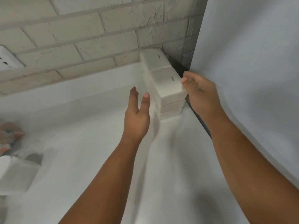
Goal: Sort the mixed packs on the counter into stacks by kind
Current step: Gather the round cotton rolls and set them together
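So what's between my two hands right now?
In the head view, the front stack of white packs stands between them: left hand open on its left, right hand at the top pack's right edge.

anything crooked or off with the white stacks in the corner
Nothing stands out. The front stack sits fairly square against the rear stack. A white pack and a blurred colourful pack lie apart at the left edge.

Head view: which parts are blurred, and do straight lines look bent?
Head view: the stack is fairly sharp; the left hand is slightly smeared; the packs at the left edge are blurred most; wall brick lines bow, a wide-angle effect; light is soft, shadows faint.
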Motion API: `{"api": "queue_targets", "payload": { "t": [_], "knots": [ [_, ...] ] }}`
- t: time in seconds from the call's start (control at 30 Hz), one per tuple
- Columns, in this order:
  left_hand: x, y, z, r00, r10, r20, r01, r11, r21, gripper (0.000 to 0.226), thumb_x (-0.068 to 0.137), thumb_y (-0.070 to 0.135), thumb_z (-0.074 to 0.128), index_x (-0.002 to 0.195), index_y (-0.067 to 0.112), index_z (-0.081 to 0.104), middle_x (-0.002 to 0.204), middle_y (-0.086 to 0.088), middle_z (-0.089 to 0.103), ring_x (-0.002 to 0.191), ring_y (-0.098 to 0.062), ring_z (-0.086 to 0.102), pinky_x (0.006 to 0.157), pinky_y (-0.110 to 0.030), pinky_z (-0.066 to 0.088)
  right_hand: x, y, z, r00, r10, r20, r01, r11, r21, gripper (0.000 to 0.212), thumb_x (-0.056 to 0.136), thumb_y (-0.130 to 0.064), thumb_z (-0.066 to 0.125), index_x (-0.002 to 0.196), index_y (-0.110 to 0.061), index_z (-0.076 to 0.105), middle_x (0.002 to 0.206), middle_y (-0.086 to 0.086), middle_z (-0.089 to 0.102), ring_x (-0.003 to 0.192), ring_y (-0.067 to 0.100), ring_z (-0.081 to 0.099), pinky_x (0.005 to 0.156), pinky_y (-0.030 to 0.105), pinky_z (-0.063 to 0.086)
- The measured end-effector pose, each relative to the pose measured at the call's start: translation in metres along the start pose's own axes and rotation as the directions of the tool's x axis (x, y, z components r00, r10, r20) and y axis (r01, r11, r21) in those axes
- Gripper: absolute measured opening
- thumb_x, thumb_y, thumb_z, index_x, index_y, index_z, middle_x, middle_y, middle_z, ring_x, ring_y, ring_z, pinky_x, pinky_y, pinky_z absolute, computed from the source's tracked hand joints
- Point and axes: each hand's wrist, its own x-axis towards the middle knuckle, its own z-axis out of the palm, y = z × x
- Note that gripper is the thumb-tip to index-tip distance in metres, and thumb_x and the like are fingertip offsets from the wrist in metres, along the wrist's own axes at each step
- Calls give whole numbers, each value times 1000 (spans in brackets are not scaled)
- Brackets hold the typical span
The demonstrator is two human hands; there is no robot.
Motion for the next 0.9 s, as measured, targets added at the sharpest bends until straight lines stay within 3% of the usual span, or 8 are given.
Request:
{"api": "queue_targets", "payload": {
  "t": [0.13,0.27,0.33,0.5,0.73,0.9],
  "knots": [
    [-24,6,-48,994,101,-30,-97,989,112,56,99,50,55,150,33,41,151,14,48,137,-3,46,113,-30,40,-43,-25,29,952,-285,-113,253,937,-240,32,94,-28,60,122,-13,68,125,-2,67,116,7,60,103,20,45],
    [-51,11,-112,978,207,-41,-187,941,281,42,99,42,59,139,29,54,137,19,57,125,-1,53,97,-18,46,-87,-50,80,881,-466,-79,425,855,-295,27,91,-21,62,113,-8,71,121,2,69,118,17,60,105,31,46],
    [-65,9,-147,969,242,-42,-213,912,350,39,98,38,62,135,28,58,132,16,60,119,-3,56,92,-16,46,-110,-61,110,878,-479,-4,458,842,-284,27,91,-21,62,114,-8,71,120,2,69,118,18,60,103,33,47],
    [-99,-4,-239,955,293,-52,-235,852,468,35,95,30,66,129,24,63,126,16,64,115,-8,60,99,-33,51,-171,-82,190,880,-440,181,473,848,-239,31,90,-27,63,116,-11,70,120,0,69,118,17,60,102,31,47],
    [-146,-32,-366,954,295,-57,-200,765,612,33,94,22,68,127,21,65,125,7,66,116,-17,59,100,-33,49,-249,-102,302,849,-340,405,433,886,-164,31,89,-27,68,119,-17,69,123,-5,67,116,12,59,102,30,46],
    [-176,-60,-442,966,254,-48,-151,706,691,31,91,17,70,122,17,68,117,3,69,104,-19,60,89,-28,46,-307,-110,362,756,-322,570,421,906,-48,39,82,-27,77,119,-17,67,117,-8,67,103,1,60,91,13,45]
  ]
}}
